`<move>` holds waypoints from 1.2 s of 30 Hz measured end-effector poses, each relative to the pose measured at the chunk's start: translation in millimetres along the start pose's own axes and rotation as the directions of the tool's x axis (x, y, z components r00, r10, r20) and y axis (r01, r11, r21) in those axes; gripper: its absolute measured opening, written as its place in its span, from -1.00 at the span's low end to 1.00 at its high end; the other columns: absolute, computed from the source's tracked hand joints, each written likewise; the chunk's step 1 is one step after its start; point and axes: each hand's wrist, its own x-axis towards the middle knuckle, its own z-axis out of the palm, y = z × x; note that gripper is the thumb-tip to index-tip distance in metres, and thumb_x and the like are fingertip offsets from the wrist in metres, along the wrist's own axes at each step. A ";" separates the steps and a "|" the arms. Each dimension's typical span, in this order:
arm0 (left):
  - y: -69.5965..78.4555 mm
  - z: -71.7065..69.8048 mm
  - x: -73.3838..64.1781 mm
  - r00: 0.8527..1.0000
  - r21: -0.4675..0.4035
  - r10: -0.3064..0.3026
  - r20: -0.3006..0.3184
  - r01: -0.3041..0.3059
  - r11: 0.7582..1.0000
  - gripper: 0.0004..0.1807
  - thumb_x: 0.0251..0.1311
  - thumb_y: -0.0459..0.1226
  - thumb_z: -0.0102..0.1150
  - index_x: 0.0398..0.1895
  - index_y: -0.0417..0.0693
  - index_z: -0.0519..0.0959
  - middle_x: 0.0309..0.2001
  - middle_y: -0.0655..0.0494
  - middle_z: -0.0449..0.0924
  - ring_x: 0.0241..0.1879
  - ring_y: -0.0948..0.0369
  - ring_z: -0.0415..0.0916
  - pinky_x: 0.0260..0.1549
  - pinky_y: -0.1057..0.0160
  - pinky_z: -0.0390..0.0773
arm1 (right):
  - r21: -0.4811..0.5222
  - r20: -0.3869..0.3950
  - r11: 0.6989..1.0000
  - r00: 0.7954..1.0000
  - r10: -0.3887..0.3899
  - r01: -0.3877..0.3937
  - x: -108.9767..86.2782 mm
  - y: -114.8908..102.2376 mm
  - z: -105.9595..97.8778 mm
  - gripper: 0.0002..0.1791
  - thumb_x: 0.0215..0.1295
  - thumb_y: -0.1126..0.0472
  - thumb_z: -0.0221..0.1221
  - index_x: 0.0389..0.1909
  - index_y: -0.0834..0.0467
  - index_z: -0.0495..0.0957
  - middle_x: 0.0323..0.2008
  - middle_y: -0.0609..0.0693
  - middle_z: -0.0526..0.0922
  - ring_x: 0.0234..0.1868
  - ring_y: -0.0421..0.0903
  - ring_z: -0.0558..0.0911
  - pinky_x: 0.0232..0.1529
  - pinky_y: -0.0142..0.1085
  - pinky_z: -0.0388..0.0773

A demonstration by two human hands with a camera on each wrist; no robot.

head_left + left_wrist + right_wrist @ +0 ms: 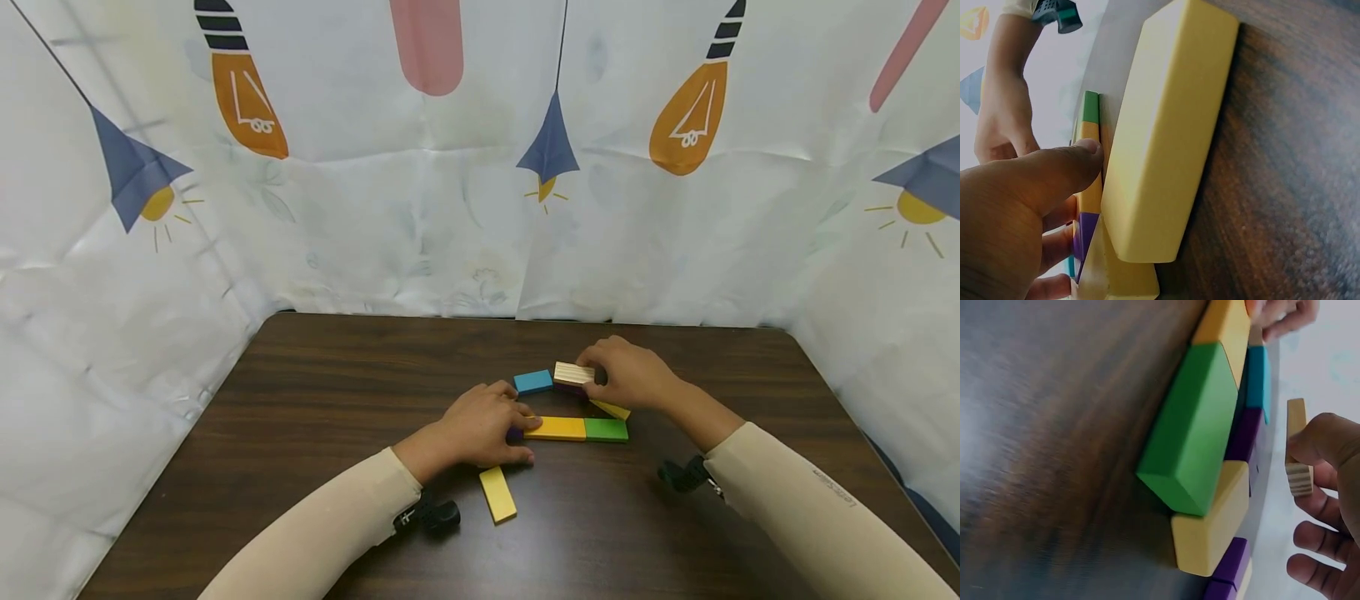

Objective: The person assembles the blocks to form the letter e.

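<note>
My right hand (633, 372) pinches a plain wooden block (573, 372) between thumb and fingers, raised over a purple block (1247, 434). My left hand (480, 427) lies over the near left part of the block arrangement, a fingertip on the orange block (561, 429) and the thumb stretched in front. A purple block (514, 434) peeks out under its fingers. Joined to the orange one's right end is a green block (606, 430). Behind that, a pale yellow block (612, 410) sits at an angle. A blue block (533, 382) lies at the back left.
Closer to me, a loose yellow block (498, 495) lies on the dark wooden table (337, 400). More purple blocks (1229, 569) show low in the right wrist view. A white printed curtain (450, 233) hangs behind the table. Each wrist carries a small black camera.
</note>
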 end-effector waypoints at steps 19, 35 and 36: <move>0.0 0.6 0.9 1.000 -0.002 -0.011 0.007 0.011 1.000 -0.41 0.26 0.24 0.27 0.32 0.35 0.59 0.24 0.41 0.58 0.32 0.11 0.35 0.23 0.01 0.40 | -0.016 -0.069 0.999 0.996 -0.051 0.050 -46.4 -16.4 14.7 -0.65 0.22 0.03 0.43 0.00 0.02 0.70 -0.14 -0.20 0.67 -0.13 -0.14 0.58 -0.22 -0.21 0.62; 1.6 -0.6 0.7 1.000 0.006 -0.014 0.012 0.014 1.000 -0.40 0.26 0.25 0.27 0.33 0.36 0.59 0.23 0.43 0.58 0.33 0.12 0.34 0.25 -0.01 0.39 | -0.001 -0.107 0.994 0.988 -0.111 0.112 -69.7 -34.0 25.9 -0.66 0.20 0.04 0.43 -0.01 -0.03 0.69 -0.10 -0.19 0.66 -0.11 -0.19 0.55 -0.28 -0.27 0.60; 1.6 -0.7 0.8 1.000 0.006 -0.015 0.012 0.015 1.000 -0.40 0.26 0.25 0.27 0.33 0.36 0.59 0.23 0.43 0.58 0.33 0.12 0.34 0.25 -0.01 0.39 | 0.000 -0.100 0.994 0.989 -0.113 0.113 -70.2 -34.9 26.7 -0.66 0.20 0.03 0.43 -0.01 -0.03 0.69 -0.10 -0.19 0.66 -0.11 -0.19 0.55 -0.27 -0.27 0.60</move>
